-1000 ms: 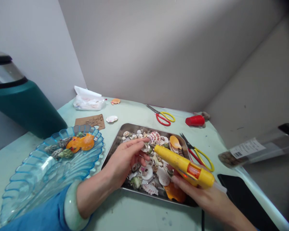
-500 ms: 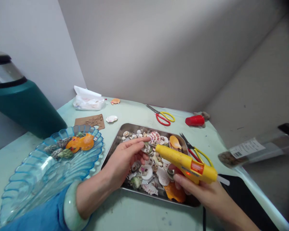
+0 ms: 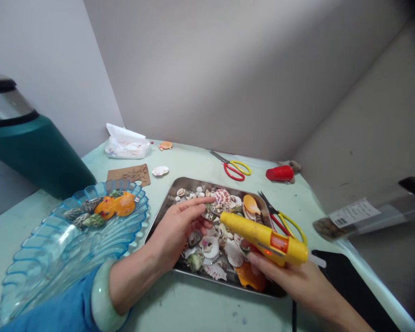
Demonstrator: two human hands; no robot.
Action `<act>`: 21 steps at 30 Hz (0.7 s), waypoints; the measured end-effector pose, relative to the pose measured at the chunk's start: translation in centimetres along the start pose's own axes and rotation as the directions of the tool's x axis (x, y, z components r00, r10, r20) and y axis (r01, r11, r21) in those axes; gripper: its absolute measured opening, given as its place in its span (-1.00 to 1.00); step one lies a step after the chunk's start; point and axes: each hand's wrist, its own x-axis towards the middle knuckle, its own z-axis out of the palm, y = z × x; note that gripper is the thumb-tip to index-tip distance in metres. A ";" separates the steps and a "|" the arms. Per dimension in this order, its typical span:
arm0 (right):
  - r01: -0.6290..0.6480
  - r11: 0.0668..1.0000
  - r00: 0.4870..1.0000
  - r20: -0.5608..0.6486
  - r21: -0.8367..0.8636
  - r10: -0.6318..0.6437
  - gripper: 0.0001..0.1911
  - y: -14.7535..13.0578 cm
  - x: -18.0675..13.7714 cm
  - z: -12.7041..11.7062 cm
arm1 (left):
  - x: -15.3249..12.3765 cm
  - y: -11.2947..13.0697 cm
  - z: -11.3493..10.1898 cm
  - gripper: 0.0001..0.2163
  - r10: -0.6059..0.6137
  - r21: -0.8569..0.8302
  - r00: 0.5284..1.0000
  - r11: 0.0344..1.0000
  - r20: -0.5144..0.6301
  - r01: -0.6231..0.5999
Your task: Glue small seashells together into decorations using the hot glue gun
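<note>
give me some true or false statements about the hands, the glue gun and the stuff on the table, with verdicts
1. The right hand holds a yellow glue gun. True.
2. The nozzle points toward the left hand. True.
3. All the shells in the metal tray are white. False: there are orange ones too.
4. Two pairs of scissors are in view, each with one red and one yellow handle. True.
5. The teal bottle stands at the right edge of the picture. False: it is at the left edge, near the blue dish.
6. The left hand holds scissors. False: both pairs lie apart from the hands.
</note>
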 end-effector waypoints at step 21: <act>0.070 0.830 0.995 -0.020 -0.554 -0.097 -0.61 -1.3 1.0 1.2 | 0.3 -0.2 -0.2 -0.83 0.164 -0.084 0.977 0.981 -0.137 -0.176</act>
